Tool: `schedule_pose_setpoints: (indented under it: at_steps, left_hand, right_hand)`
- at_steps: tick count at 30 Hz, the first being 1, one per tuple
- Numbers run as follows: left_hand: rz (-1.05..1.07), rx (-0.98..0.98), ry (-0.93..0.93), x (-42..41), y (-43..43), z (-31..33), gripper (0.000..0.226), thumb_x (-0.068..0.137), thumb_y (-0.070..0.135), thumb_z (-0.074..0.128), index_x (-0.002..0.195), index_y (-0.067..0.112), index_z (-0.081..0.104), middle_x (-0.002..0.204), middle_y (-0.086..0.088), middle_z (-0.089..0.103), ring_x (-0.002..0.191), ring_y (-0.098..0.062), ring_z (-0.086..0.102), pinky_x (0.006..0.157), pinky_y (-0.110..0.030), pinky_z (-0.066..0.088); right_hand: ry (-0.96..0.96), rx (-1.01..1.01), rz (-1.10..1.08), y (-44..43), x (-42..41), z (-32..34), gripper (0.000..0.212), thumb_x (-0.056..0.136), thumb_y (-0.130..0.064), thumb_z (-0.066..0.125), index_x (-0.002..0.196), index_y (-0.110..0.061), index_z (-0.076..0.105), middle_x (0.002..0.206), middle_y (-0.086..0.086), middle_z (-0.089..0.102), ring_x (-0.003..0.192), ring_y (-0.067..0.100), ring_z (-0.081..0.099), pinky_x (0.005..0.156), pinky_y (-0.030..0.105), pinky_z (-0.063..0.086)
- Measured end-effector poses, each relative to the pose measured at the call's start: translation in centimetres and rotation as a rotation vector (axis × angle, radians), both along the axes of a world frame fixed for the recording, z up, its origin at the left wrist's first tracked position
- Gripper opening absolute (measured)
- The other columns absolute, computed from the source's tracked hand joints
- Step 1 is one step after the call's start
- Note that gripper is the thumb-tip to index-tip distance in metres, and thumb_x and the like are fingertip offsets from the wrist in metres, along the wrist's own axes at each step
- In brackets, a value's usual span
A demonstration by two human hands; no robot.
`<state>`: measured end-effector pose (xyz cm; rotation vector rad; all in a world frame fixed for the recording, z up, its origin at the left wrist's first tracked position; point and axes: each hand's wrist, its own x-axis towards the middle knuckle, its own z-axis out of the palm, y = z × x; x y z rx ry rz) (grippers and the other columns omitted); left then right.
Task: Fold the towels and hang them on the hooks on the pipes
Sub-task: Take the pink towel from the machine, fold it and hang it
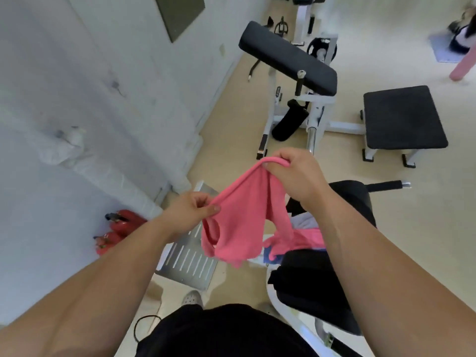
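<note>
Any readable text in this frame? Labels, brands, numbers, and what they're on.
Nothing legible.
Sticker low on the white machine frame: dark and red, too blurred to read.
Small label higher on that frame: too small to read.
No print visible on the pink towel or the fire extinguishers.

Quick headcount: two hands, left hand (192, 211) and right hand (296, 176). One pink cloth towel (239, 228). One heap of mixed cloths (306, 228), can't tell how many. Two red fire extinguishers (121, 225). One slotted metal footplate (190, 261). One flat black padded bench (404, 117), one angled black pad (286, 57).
</note>
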<state>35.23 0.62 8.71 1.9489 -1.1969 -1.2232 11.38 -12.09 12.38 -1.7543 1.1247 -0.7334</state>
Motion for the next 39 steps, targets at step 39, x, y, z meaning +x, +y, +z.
schedule_pose_setpoints:
  at_steps: [39]
  left_hand:
    - [0.485,-0.052,0.04,31.9,34.0,-1.1,0.02,0.088,0.004,0.067,0.086,0.023,0.075,0.068,-0.005,0.073,0.064,-0.028,0.072,0.07,-0.037,0.057]
  right_hand:
    - [0.128,-0.001,0.316,24.5,41.9,-1.8,0.024,0.098,-0.024,0.058,0.078,-0.035,0.066,0.069,-0.011,0.064,0.063,0.004,0.056,0.066,0.029,0.046]
